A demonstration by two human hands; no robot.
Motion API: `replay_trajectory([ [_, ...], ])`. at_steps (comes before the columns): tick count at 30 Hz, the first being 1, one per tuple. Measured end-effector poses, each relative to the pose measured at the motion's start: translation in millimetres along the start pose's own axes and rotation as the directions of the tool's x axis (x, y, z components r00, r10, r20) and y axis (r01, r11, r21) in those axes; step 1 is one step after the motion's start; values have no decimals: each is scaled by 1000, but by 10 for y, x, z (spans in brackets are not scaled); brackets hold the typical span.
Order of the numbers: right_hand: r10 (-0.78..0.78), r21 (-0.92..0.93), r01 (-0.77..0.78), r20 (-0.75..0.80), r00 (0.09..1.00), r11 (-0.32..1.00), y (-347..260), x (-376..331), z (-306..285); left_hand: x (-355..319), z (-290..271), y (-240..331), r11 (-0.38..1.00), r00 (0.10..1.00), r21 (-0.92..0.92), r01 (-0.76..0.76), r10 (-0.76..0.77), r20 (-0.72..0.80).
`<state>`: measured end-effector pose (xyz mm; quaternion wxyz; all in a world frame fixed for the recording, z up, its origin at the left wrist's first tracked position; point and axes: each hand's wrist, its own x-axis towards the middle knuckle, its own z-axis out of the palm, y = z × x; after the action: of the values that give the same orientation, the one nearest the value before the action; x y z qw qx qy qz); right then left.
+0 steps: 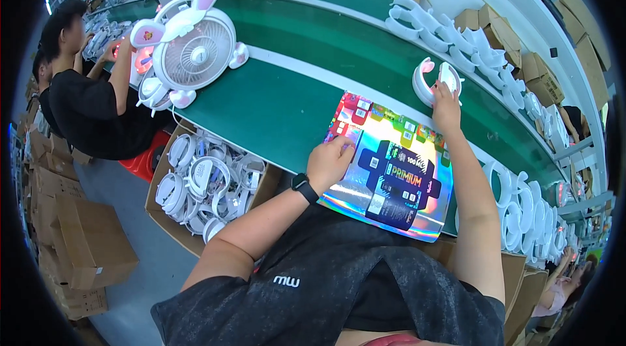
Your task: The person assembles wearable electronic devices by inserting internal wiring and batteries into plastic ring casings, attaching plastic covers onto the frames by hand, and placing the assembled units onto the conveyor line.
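My right hand [446, 110] reaches over the green conveyor and closes its fingers on a white C-shaped neck fan [420, 88] with a pinkish inner end. The fan lies on the belt. My left hand [330, 162], with a black watch on its wrist, rests with curled fingers on a shiny printed sheet [424, 215]. What its fingers hold, if anything, is hidden. The sheet is rainbow-silver with a dark, unfolded box pattern, and overhangs the work surface in front of me.
A white fan with rabbit ears [195, 52] stands at the left. Below it, a cardboard box [264, 196] holds many white fans. Curved white pieces [456, 39] line the belt's far side; more [521, 215] lie right. A co-worker [85, 91] sits at the left.
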<state>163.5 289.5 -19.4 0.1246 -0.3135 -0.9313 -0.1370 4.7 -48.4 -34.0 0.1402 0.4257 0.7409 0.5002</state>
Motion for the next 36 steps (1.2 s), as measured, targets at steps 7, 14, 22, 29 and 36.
replay_trajectory([
  [7,214,375,-80,-331,919,923,-512,-59,128,-19,-57,49,998,998,50,39,-41,42],
  [14,201,333,-68,-383,902,940,-928,-203,-9,-21,-47,19,999,1000,46,-7,7,16],
  [22,224,386,-101,-288,931,917,-867,-310,125,-82,13,10,993,996,79,-85,85,7],
  [29,211,505,-62,-245,946,861,-825,-346,114,-130,-9,6,981,987,115,-154,158,-32],
  [36,174,526,-7,-269,947,850,-788,-353,28,-130,-27,46,986,995,134,-99,97,17],
])
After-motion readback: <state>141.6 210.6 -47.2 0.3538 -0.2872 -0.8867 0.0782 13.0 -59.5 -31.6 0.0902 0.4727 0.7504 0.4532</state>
